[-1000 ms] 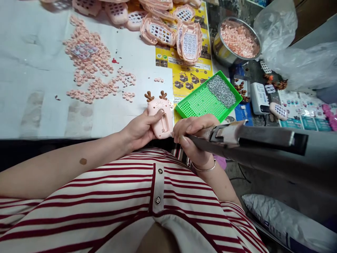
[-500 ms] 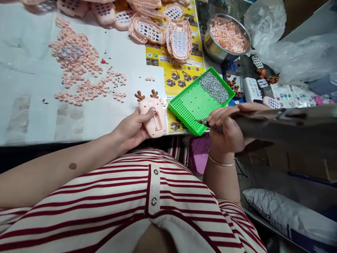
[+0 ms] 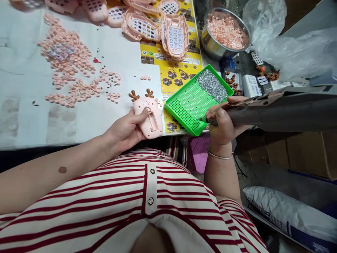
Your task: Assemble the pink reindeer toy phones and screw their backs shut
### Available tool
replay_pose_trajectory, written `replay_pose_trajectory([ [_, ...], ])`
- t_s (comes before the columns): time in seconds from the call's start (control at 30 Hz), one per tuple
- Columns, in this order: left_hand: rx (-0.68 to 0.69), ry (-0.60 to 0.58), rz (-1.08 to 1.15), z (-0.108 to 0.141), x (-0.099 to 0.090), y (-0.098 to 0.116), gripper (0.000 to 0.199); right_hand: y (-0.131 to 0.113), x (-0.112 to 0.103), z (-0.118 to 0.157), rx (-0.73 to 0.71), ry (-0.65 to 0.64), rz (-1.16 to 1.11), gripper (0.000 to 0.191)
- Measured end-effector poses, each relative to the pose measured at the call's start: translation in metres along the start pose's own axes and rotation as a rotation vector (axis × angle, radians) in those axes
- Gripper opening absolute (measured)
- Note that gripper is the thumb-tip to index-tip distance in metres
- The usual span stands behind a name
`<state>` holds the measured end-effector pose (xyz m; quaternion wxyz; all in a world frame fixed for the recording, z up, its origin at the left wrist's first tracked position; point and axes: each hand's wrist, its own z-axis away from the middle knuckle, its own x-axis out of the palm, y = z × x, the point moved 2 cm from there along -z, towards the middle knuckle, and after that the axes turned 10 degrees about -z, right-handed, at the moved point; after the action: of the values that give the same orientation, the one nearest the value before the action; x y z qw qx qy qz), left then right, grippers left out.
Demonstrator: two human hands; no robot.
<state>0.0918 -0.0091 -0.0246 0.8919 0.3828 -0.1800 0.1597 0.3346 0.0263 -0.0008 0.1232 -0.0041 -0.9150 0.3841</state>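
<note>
My left hand grips a pink toy phone case with brown antlers, thumb on its back beside an uncovered battery slot. Screw holes show near the case's corners. Wrapped in my right hand is a dark power screwdriver, lying sideways with its bit pointing left. That bit is over the near end of a green perforated tray; whether it touches the tray I cannot tell. A heap of small silver screws fills the tray's far end.
Small pink pieces lie scattered on the white-covered table. Pink shells with button holes are stacked at the back. A steel bowl of pink parts stands behind the tray, near clear plastic bags. Brown boxes are at right.
The whole view has shifted slightly, moving the table things a little left. The screwdriver has swung to show more of its body. Both hands keep their hold.
</note>
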Motion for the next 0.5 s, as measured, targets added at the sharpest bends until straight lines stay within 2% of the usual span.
replay_pose_trajectory([
  [0.1, -0.004, -0.004, 0.007, 0.000, 0.000, 0.000, 0.037, -0.007, 0.003, -0.004, -0.014, 0.000, -0.012, 0.020],
  [0.2, 0.006, -0.011, 0.035, -0.002, 0.000, 0.000, 0.034, -0.022, 0.015, -0.007, -0.022, 0.015, -0.065, 0.016],
  [0.37, 0.057, -0.005, 0.093, -0.005, 0.002, -0.001, 0.035, -0.045, 0.061, 0.003, 0.063, -0.036, -0.183, 0.017],
  [0.5, 0.083, -0.027, 0.125, -0.004, 0.006, 0.001, 0.033, -0.050, 0.097, 0.023, 0.193, -0.184, -0.247, 0.027],
])
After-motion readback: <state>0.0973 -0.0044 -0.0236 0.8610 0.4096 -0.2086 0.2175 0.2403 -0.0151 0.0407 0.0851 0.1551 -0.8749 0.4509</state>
